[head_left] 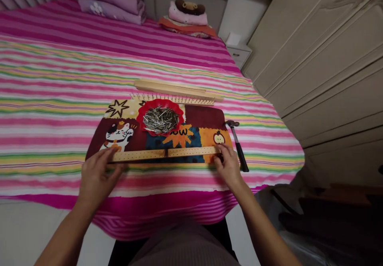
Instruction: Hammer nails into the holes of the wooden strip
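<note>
A pale wooden strip [191,151] with rows of small dark dots lies crosswise along the near edge of a patterned mat [203,116]. My left hand [97,174] grips its left end between thumb and fingers. At the other end, my right hand [228,165] pinches the strip the same way. Just beyond it, a red scalloped bowl [140,118] holds a heap of nails [161,119]. A hammer [238,146] with a black handle lies beside the mat, close to my right hand. Behind the bowl, a second strip [191,99] has a row of nails standing up from it.
Plain wooden bars [167,85] lie behind the nailed strip. All this rests on a bed with a striped cloth [44,122]. Folded purple bedding [110,2] and a stack of pillows [188,18] sit at the far side. A wardrobe [323,58] stands at the right.
</note>
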The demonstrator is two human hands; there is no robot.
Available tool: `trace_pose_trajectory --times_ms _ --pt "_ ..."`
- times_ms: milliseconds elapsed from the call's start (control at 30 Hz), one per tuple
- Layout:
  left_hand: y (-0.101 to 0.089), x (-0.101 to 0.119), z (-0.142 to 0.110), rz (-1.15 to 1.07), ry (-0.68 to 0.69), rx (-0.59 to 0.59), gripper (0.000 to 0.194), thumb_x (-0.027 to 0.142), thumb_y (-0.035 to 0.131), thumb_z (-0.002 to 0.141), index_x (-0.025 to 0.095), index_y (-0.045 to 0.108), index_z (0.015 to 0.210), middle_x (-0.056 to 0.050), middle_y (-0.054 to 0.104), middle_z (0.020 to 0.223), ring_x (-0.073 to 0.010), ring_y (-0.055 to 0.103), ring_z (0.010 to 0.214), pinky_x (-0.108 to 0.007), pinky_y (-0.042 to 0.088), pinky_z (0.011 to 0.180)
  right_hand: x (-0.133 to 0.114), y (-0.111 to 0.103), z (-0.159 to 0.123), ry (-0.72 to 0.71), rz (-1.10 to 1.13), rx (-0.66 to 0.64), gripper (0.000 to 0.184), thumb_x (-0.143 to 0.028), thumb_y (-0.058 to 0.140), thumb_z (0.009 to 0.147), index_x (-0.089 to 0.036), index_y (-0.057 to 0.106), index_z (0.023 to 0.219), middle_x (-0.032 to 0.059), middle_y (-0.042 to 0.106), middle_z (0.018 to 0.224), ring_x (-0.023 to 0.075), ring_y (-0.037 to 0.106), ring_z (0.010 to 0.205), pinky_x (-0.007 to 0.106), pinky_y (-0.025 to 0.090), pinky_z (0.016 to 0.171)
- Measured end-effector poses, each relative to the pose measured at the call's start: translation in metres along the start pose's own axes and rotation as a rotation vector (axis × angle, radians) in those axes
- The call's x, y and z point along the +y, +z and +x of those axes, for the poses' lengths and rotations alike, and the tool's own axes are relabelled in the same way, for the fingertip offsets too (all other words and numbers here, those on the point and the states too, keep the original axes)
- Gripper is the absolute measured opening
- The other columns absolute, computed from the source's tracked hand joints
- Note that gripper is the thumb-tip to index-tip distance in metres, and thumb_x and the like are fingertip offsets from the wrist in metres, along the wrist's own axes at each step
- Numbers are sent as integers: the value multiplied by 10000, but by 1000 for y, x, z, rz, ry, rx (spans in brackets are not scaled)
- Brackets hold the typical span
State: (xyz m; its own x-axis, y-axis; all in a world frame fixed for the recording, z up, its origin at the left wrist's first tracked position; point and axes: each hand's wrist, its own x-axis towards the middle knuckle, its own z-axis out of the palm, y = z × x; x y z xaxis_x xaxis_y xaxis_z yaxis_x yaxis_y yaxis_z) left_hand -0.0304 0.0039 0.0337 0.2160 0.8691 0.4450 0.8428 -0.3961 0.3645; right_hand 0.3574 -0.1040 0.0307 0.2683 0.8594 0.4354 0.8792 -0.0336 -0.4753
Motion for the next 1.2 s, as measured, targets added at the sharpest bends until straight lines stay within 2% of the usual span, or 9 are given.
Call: trace_pose_trajectory --times_ms 100,200,400,533,633,767,833,1000,1200 --pt "-9 -14 -1 -95 -78 -68 481 472 505 767 231 581 1176 -114 617 1183 -314 558 1111 -474 432 957 8 6 9 -11 27 -71 419 -226 512 782 -188 620 1186 124 589 1210 285 539 1114 483 442 970" --pt "-17 -12 4 -206 -187 -165 495 503 518 704 249 626 1115 -69 652 1137 -274 584 1064 -414 457 931 9 2 10 25 113 -129 383 -242 531 775 -218 653 1137 92 636 1134 264 562 1078 462 446 965" --pt "-39 -8 15 -524 -757 -220 659 572 720 432 252 685 1007 1 689 837 -188 608 765 -297 506 691 7 -18 8 418 585 -177 422 -441 665 714 -215 645 1070 35 676 878 182 610 745 321 517 678" --pt "-33 -8 21 -818 -939 -179 554 554 775 380 179 663 772 19 640 661 -114 537 587 -238 474 586 4 -17 14 608 646 -110 444 -555 641 702 -187 655 950 -25 586 607 134 516 532 260 439 524" --pt "-27 -4 25 -753 -954 -153 483 543 748 443 169 649 731 33 596 570 -107 494 533 -235 430 537 3 -11 19 605 557 -105 459 -584 614 699 -178 669 906 -20 584 588 140 512 525 258 427 517" --pt "-26 5 32 -324 -885 -212 359 528 630 623 192 675 741 27 596 564 -140 527 594 -236 379 539 3 -9 22 468 285 -137 452 -571 517 781 -181 694 923 14 649 666 170 568 618 261 435 577" --pt "-24 7 34 -210 -848 -240 351 513 598 663 193 685 778 17 610 595 -154 549 630 -239 373 550 3 -10 22 401 152 -159 440 -545 472 824 -191 700 950 34 677 729 182 588 661 262 436 595" --pt "-15 7 32 -200 -814 -154 443 505 591 656 185 688 946 -9 661 740 -172 586 704 -253 404 612 8 -7 18 284 -38 -118 421 -491 467 835 -181 707 988 110 674 930 221 613 796 309 466 704" --pt "-11 11 30 -198 -887 -159 371 473 581 680 199 683 909 5 641 701 -173 566 680 -278 430 669 12 -1 13 355 -10 -97 497 -556 450 822 -161 680 1019 107 672 869 231 607 775 329 466 704"
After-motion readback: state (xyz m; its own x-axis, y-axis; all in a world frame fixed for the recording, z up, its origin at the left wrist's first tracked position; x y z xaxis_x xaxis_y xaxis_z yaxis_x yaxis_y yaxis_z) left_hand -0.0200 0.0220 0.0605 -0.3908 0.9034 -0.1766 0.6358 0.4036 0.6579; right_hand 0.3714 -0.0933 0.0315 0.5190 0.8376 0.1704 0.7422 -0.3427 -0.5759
